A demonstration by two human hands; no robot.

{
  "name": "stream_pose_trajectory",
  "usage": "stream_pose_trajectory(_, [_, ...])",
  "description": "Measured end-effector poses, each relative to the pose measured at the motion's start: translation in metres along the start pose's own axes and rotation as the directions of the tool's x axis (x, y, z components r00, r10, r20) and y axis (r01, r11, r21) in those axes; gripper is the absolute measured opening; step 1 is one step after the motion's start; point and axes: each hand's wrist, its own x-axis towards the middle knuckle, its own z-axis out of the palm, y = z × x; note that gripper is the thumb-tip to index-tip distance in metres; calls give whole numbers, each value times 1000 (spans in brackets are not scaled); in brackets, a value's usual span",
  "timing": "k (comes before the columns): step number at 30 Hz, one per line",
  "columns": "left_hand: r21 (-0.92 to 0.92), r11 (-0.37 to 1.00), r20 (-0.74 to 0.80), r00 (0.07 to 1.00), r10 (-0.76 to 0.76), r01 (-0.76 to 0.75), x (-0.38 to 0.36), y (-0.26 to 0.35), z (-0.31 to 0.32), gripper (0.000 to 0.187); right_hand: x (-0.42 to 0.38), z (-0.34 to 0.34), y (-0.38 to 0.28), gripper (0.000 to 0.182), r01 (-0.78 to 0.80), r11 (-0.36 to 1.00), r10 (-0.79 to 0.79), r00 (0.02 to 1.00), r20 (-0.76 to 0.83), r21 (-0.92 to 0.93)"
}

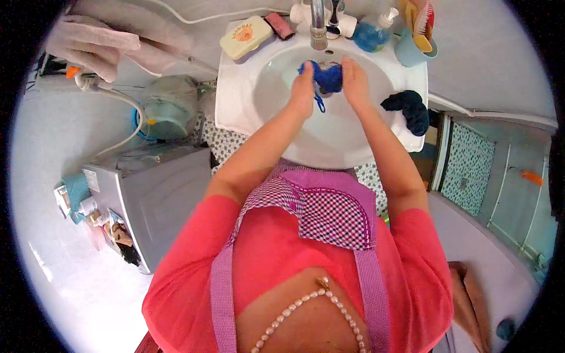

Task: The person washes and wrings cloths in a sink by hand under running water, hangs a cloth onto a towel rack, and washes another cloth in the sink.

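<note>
So in the head view, left hand (302, 94) and right hand (355, 85) are both gripping a blue mesh cloth (328, 77) over the white sink (341, 132). Tap's (318, 26) jutting in at 12 o'clock, soap box's (247, 38) sitting at 10, dark bundle's (410, 110) lying at 3, grey appliance's (170, 203) standing at 8.

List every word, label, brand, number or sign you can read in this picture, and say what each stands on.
"DAY": on the lid of the pale yellow box; the blurred word before it may be "GOOD".
Too small to read: the sticker on the grey appliance.
I can read no other text.
</note>
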Motion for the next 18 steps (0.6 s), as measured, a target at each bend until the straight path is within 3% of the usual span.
stream_pose_trajectory(1, [-59,997,-12,998,-54,53,18,1,-7,55,1,-9,-5,47,14,996,-16,1000,-17,-91])
stream_pose_trajectory(2, [-240,963,78,992,-104,120,24,-8,-9,57,1,-15,-13,46,-104,991,104,995,-2,85])
stream_pose_trajectory(4, [-544,790,277,950,-147,281,7,16,9,62,3,-26,-27,46,-329,849,323,942,86,414])
stream_pose_trajectory(7, [-566,677,544,830,-122,471,-8,31,23,48,4,-38,-35,44,-451,736,331,890,312,505])
stream_pose_trajectory(8, [-543,708,547,830,-110,452,-6,27,25,45,5,-43,-37,45,-491,697,323,866,382,523])
stream_pose_trajectory(11, [-431,810,600,797,-72,398,10,3,25,37,7,-60,-37,42,-378,808,175,886,429,452])
stream_pose_trajectory(14, [-434,775,587,797,-145,460,20,7,32,33,17,-79,-35,36,-2,971,-39,986,165,237])
stream_pose_trajectory(15, [-446,743,591,788,-174,499,23,11,32,32,19,-85,-36,30,174,971,-179,984,20,163])
stream_pose_trajectory(18, [-458,670,693,707,-142,584,38,11,29,33,38,-111,-50,31,472,852,-503,858,-104,-228])
